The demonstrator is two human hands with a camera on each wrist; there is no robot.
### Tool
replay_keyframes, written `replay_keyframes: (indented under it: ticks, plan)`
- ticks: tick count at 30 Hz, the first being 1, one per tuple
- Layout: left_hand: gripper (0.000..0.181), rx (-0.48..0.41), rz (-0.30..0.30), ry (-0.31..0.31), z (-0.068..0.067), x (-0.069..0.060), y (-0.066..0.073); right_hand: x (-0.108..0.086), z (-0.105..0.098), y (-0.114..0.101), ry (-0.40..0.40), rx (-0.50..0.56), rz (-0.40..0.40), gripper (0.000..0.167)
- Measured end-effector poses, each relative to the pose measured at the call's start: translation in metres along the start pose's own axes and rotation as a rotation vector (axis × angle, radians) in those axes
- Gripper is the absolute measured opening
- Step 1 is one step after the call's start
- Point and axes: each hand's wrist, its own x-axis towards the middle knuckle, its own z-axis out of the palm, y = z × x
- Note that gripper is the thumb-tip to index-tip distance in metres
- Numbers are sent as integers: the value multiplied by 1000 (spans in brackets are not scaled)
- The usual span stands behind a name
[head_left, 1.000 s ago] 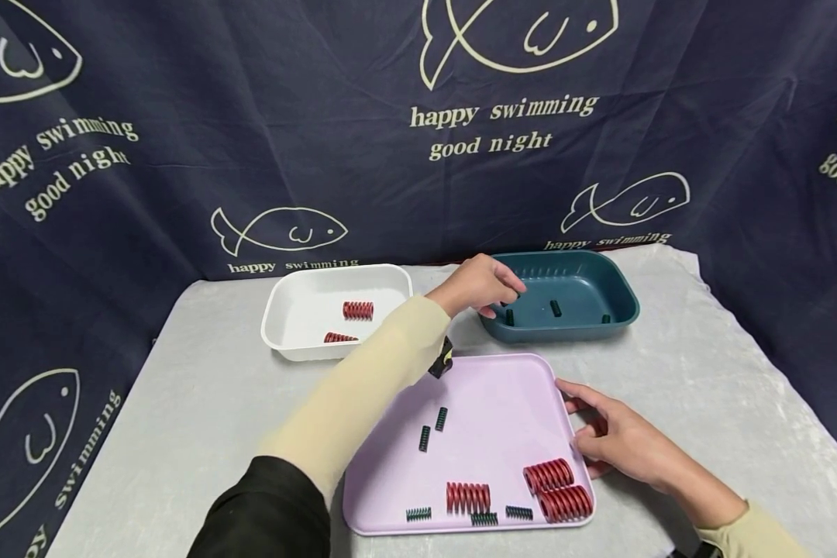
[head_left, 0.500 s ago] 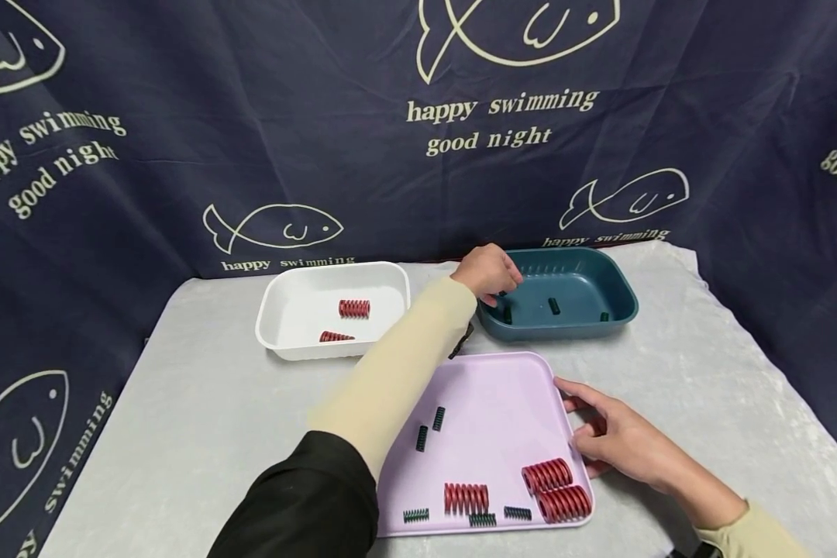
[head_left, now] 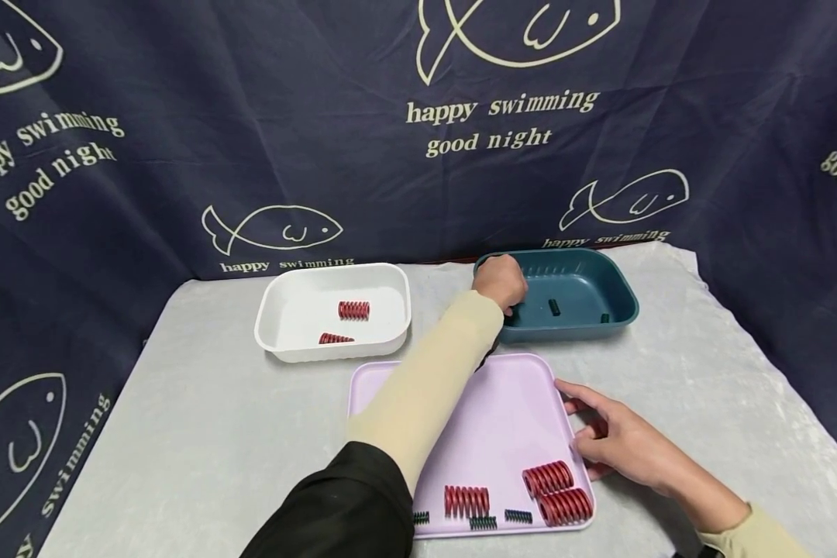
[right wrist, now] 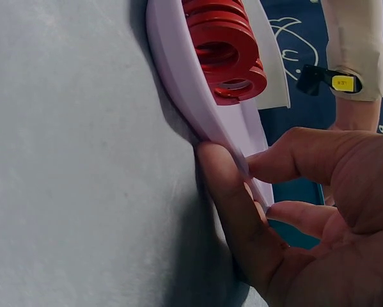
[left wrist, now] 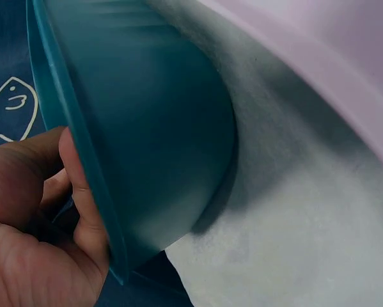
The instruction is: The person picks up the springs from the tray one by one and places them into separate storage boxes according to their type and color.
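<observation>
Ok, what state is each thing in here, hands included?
White bin: upright, two red springs lying inside
Blue bin: upright, at least two dark springs inside
Tray: flat, partly hidden, red and dark springs lying on it
Left hand: at the blue bin, fingers curled; whether it holds anything is unclear
Right hand: gripping the tray's right rim

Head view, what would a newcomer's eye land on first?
Probably the dark blue cloth at the back, with its pale fish and lettering. Next, three red springs along the near side of the lilac tray. Then the left hand at the left end of the teal bin, its sleeved arm stretched over the tray.
</observation>
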Motion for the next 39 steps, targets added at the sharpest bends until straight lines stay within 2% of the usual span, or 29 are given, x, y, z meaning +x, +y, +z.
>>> replay_keyframes:
  ticks: [3,6,10,17,21,24,28,33,36,39]
  plan:
    - [27,-31,-5,9,2,0,-2,0,0,1,-7,-9,-21,82]
    - [19,-104,14,-1,1,0,-4,1,1,2,-8,-10,-17,82]
    - [10,-234,53,-44,0,-7,-5,1,0,2,-9,-6,-10,83]
    - [12,-426,179,-134,-4,-27,-2,0,-1,3,-10,-8,-23,82]
    - [14,-441,258,-170,-13,-42,-3,0,-1,3,-9,-6,-29,82]
    - [16,-461,314,-200,-21,-54,-8,0,0,3,-9,-5,-33,81]
    - [18,-480,362,-229,-29,-70,-20,-1,0,3,-9,-2,-42,81]
    - [21,-474,427,-232,-33,-90,-42,-1,0,3,-15,10,-48,80]
    - [23,-473,432,-241,-34,-100,-55,-1,0,3,-12,9,-41,80]
    - [24,-471,406,-249,-34,-109,-68,-1,0,2,-10,7,-35,80]
